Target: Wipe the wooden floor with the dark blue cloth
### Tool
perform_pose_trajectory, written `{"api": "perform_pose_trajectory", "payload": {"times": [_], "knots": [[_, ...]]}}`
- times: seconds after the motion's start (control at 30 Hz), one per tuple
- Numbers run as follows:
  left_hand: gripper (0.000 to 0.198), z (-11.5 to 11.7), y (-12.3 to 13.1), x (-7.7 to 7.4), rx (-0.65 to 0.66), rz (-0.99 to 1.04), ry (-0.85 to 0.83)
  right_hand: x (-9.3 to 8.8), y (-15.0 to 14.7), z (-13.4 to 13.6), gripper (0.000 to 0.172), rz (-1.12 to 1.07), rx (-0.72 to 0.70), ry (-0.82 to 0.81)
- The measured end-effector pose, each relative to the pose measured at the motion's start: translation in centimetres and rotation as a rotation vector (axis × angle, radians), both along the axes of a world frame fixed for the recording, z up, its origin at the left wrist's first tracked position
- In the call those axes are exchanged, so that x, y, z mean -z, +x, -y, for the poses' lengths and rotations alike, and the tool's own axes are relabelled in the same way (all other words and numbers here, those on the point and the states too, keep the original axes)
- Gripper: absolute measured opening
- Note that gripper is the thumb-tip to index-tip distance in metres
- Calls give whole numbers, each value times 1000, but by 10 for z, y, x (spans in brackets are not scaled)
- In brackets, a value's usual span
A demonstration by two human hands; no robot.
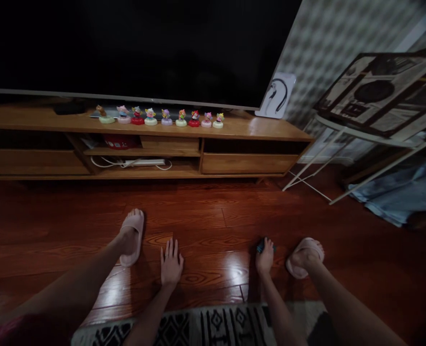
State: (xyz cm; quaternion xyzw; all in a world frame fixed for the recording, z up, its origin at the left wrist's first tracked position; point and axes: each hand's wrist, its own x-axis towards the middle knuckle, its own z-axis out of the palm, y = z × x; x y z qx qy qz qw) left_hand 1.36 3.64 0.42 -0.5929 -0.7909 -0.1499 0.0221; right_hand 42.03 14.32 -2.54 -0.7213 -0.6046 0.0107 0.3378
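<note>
My left hand [171,265] is above or on the reddish wood floor [213,259], palm down with its fingers stretched out and nothing in them. To the right, my right hand [265,260] has its fingers closed over a small dark teal object [259,247] low at the floor. Most of that object is hidden under the fingers, so its kind cannot be made out. My feet, in pale pink slippers [136,235], stand on either side of my hands.
A wooden TV cabinet [249,166] bears a row of several small figurines [150,117] before a large dark television [141,48]. A white power strip [144,163] lies on its shelf. At right stands a white-legged folding table [371,127]. A patterned rug [213,327] lies close to me.
</note>
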Motion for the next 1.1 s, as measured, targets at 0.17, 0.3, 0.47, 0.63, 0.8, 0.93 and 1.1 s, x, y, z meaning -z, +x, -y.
{"api": "perform_pose_trajectory", "payload": {"times": [0.17,0.3,0.47,0.63,0.8,0.93,1.1], "knots": [[60,1,0,-4,4,29,-8,16,-73,25,83,13,-111,-58],[60,1,0,-4,7,20,-4,14,-119,31,87,25,-260,-54],[61,0,-1,1,6,20,15,3,-106,-3,79,32,-229,-85],[59,0,-1,4,10,17,6,-11,-96,-40,76,-74,-36,-132],[60,0,-1,3,9,17,22,-14,-124,-8,74,5,-119,-219],[60,0,0,1,10,8,18,-5,-157,41,80,72,-388,-201],[60,0,0,6,10,3,24,1,-185,58,67,7,-401,-110]]}}
